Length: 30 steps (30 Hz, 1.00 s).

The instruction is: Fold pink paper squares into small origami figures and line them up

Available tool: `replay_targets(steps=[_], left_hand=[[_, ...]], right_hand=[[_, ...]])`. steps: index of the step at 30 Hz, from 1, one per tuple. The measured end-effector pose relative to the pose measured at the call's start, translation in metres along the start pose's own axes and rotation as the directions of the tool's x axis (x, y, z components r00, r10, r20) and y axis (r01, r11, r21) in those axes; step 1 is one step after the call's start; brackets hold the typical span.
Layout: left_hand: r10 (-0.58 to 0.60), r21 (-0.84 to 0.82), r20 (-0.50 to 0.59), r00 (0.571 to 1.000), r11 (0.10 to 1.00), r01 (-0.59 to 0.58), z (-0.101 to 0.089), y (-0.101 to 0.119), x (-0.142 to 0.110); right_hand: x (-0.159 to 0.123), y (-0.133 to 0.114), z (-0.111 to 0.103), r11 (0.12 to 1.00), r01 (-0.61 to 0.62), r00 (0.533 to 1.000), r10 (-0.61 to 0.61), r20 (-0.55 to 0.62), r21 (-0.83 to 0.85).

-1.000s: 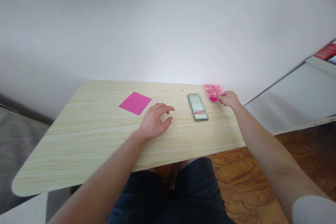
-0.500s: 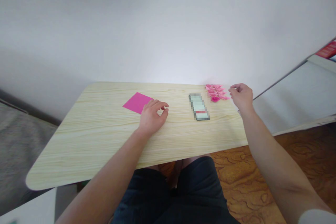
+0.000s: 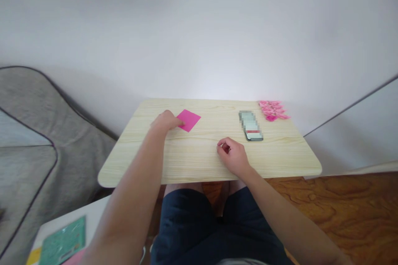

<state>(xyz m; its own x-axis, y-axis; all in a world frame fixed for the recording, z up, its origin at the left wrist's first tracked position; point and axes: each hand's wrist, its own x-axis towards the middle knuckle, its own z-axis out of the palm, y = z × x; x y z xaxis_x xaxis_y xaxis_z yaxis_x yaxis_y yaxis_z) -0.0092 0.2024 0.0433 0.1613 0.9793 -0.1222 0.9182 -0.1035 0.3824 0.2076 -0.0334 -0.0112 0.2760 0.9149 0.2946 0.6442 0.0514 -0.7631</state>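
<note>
Nearest, the right hand rests on the wooden table, fingers curled loosely shut and holding nothing visible. Farther left, the left hand lies with its fingertips on the near-left edge of a flat pink paper square; whether it pinches the sheet cannot be told. The sheet appears unfolded. Far right lie a blurred phone and a cluster of small folded pink pieces.

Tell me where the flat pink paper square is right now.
In the head view, the pink paper square lies flat on the table's far left part, under the left hand's fingertips, left of the phone.
</note>
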Motion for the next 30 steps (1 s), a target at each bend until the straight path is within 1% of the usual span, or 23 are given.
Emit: replay_targets(steps=[4, 8, 10, 13, 15, 17, 19, 21, 23, 25, 30], left_hand=[[-0.034, 0.016, 0.070, 0.997, 0.999, 0.033, -0.008, 0.021, 0.006], [-0.007, -0.012, 0.079, 0.997, 1.000, 0.008, -0.008, 0.034, -0.003], [0.019, -0.042, 0.068, 0.997, 0.999, -0.016, -0.004, 0.037, -0.015], [0.083, -0.109, 0.026, 0.996, 0.991, -0.080, 0.005, 0.043, -0.042], [0.139, -0.162, 0.023, 0.990, 0.978, -0.134, 0.011, 0.047, -0.063], [0.221, -0.231, 0.063, 0.973, 0.952, -0.202, 0.016, 0.052, -0.083], [0.298, -0.307, 0.125, 0.946, 0.918, -0.249, 0.018, 0.056, -0.101], [0.350, -0.381, 0.188, 0.918, 0.887, -0.260, 0.019, 0.060, -0.113], [0.385, -0.448, 0.231, 0.894, 0.858, -0.253, 0.020, 0.062, -0.121], [0.401, -0.507, 0.262, 0.878, 0.831, -0.228, 0.021, 0.064, -0.125], [0.386, -0.625, 0.350, 0.854, 0.775, -0.094, 0.022, 0.069, -0.132]], right_hand=[[-0.001, 0.004, 0.003, 1.000, -0.007, 1.000, 0.007, -0.006, 0.002], [-0.002, 0.009, 0.004, 1.000, 0.000, 1.000, 0.000, -0.025, 0.010], [0.000, 0.012, 0.004, 1.000, 0.009, 0.999, -0.008, -0.050, 0.018], [0.003, 0.012, 0.002, 0.999, 0.045, 0.994, -0.043, -0.096, 0.026], [0.003, 0.009, 0.000, 0.993, 0.118, 0.986, -0.117, -0.116, 0.000], [0.000, 0.005, -0.002, 0.966, 0.245, 0.961, -0.254, -0.112, -0.085], [-0.003, 0.000, -0.004, 0.907, 0.375, 0.913, -0.397, -0.095, -0.190], [-0.005, -0.004, -0.007, 0.853, 0.453, 0.867, -0.489, -0.098, -0.258], [-0.007, -0.005, -0.011, 0.823, 0.495, 0.833, -0.541, -0.119, -0.278], [-0.007, -0.004, -0.016, 0.807, 0.527, 0.812, -0.571, -0.121, -0.268], [-0.011, -0.004, -0.026, 0.792, 0.570, 0.804, -0.593, -0.051, -0.220]])
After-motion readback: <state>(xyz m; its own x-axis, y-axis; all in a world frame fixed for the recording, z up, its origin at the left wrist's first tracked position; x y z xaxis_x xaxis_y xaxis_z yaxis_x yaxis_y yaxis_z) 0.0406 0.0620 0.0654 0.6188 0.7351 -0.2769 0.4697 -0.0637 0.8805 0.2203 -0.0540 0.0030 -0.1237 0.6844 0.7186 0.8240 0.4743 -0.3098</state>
